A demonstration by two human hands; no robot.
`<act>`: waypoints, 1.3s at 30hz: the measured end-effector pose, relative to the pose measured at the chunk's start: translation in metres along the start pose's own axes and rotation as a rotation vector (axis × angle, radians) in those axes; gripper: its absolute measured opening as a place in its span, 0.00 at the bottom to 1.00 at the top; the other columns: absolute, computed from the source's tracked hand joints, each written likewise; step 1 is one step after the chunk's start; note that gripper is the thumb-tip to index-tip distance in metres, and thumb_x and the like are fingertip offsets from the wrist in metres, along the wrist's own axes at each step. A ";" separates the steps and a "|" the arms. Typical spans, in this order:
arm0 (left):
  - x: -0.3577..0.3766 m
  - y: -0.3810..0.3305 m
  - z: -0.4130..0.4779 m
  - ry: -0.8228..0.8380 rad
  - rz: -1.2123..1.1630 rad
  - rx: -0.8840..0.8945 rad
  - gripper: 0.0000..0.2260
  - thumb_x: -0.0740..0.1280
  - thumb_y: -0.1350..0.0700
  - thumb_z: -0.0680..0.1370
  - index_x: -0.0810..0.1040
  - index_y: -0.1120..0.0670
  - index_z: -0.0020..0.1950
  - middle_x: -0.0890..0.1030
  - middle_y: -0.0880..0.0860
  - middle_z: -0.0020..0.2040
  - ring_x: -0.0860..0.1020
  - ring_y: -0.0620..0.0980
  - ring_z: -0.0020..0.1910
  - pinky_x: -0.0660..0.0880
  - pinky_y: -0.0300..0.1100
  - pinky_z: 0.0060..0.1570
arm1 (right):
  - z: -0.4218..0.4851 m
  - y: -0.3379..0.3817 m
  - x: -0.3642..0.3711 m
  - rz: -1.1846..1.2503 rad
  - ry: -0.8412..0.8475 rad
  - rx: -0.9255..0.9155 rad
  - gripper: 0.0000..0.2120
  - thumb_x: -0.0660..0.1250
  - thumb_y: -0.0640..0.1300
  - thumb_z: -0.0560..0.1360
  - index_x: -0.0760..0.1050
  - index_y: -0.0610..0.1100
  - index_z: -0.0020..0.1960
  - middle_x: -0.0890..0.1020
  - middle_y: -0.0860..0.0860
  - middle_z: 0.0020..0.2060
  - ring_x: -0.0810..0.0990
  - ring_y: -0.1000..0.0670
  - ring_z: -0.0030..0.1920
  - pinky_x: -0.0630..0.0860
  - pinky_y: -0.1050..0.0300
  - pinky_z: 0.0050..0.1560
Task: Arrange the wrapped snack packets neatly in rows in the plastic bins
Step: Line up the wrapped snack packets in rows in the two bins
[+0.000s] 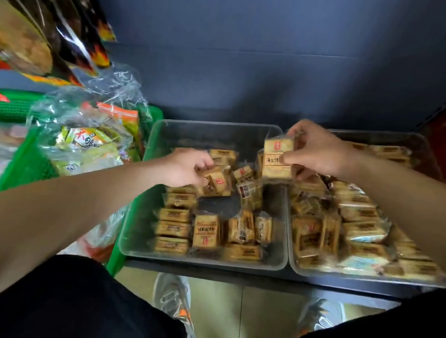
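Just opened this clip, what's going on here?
A person is sorting wrapped snack packets in two clear bins on a dark shelf. The left hand grips a loose packet inside the left bin, where one neat column runs down the left side and the rest lie jumbled. The right hand pinches a raised packet in the air over the gap between the bins. The right bin is fuller.

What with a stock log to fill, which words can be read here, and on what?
"海玉烤": raised packet in the right hand; the rest is behind fingers.
Tilted packet gripped by the left hand: blurred.
Packets lying in the clear bins, barcodes, green bag: too blurred to read.
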State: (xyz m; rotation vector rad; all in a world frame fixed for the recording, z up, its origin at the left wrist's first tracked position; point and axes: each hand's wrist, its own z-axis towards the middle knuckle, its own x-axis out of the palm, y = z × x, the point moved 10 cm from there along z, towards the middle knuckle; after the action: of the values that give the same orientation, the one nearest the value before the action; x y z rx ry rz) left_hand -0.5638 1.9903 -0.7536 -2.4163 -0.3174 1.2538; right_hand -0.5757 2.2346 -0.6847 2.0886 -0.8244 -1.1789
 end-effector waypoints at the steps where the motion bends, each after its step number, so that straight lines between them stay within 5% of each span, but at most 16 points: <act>1: 0.006 -0.001 0.008 0.010 0.001 0.014 0.22 0.75 0.55 0.76 0.76 0.51 0.69 0.78 0.47 0.64 0.76 0.47 0.62 0.71 0.40 0.62 | 0.004 -0.002 0.003 0.001 0.009 0.009 0.21 0.73 0.37 0.75 0.68 0.46 0.63 0.80 0.47 0.51 0.85 0.48 0.45 0.85 0.51 0.40; 6: 0.024 -0.014 0.028 -0.027 0.069 0.101 0.17 0.75 0.53 0.76 0.79 0.46 0.63 0.80 0.45 0.60 0.79 0.46 0.57 0.74 0.41 0.55 | 0.011 -0.007 0.023 0.063 0.130 0.007 0.28 0.72 0.33 0.75 0.68 0.51 0.70 0.80 0.49 0.52 0.85 0.49 0.47 0.85 0.56 0.42; 11: 0.030 -0.020 0.031 -0.094 0.100 0.158 0.15 0.75 0.52 0.76 0.77 0.45 0.60 0.80 0.44 0.58 0.79 0.45 0.55 0.76 0.43 0.57 | 0.015 -0.009 0.030 0.099 0.169 -0.004 0.19 0.71 0.34 0.76 0.75 0.48 0.64 0.84 0.50 0.51 0.86 0.52 0.47 0.84 0.57 0.45; 18: 0.048 -0.020 0.019 -0.114 0.483 0.242 0.14 0.74 0.52 0.76 0.76 0.47 0.59 0.79 0.47 0.60 0.79 0.49 0.58 0.81 0.44 0.50 | 0.015 -0.005 0.030 0.009 0.176 -0.044 0.14 0.75 0.42 0.74 0.78 0.50 0.57 0.84 0.52 0.51 0.84 0.52 0.51 0.83 0.54 0.50; 25: -0.015 -0.035 -0.009 -0.040 -0.242 0.136 0.23 0.74 0.44 0.75 0.75 0.45 0.68 0.81 0.40 0.59 0.81 0.39 0.55 0.75 0.43 0.59 | 0.017 0.012 0.029 -0.035 0.145 -0.117 0.17 0.79 0.42 0.70 0.79 0.49 0.56 0.84 0.51 0.50 0.83 0.52 0.52 0.78 0.55 0.56; 29: -0.020 -0.057 -0.025 -0.067 -0.352 0.201 0.19 0.75 0.51 0.76 0.75 0.45 0.64 0.83 0.40 0.54 0.83 0.37 0.50 0.77 0.36 0.55 | 0.021 0.025 0.042 -0.017 0.137 -0.170 0.19 0.81 0.41 0.68 0.79 0.48 0.56 0.84 0.49 0.50 0.83 0.50 0.53 0.80 0.52 0.56; 34: -0.010 -0.020 -0.015 -0.140 -0.089 0.108 0.15 0.77 0.51 0.73 0.80 0.46 0.58 0.82 0.43 0.49 0.81 0.46 0.48 0.76 0.43 0.51 | 0.025 0.021 0.038 -0.074 0.066 -0.163 0.19 0.75 0.52 0.75 0.75 0.50 0.63 0.84 0.54 0.48 0.82 0.55 0.50 0.75 0.58 0.54; 39: 0.023 0.004 0.000 -0.070 0.130 0.048 0.23 0.76 0.48 0.74 0.77 0.45 0.68 0.81 0.45 0.57 0.79 0.47 0.52 0.76 0.44 0.52 | 0.029 0.005 0.032 -0.210 0.073 -0.157 0.14 0.72 0.49 0.77 0.78 0.48 0.61 0.82 0.55 0.45 0.81 0.54 0.50 0.73 0.60 0.48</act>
State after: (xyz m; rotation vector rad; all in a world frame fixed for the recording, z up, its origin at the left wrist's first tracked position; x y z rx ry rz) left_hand -0.5503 1.9956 -0.7720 -2.3893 -0.1505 1.3875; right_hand -0.5890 2.2017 -0.7099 2.1121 -0.4714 -1.2254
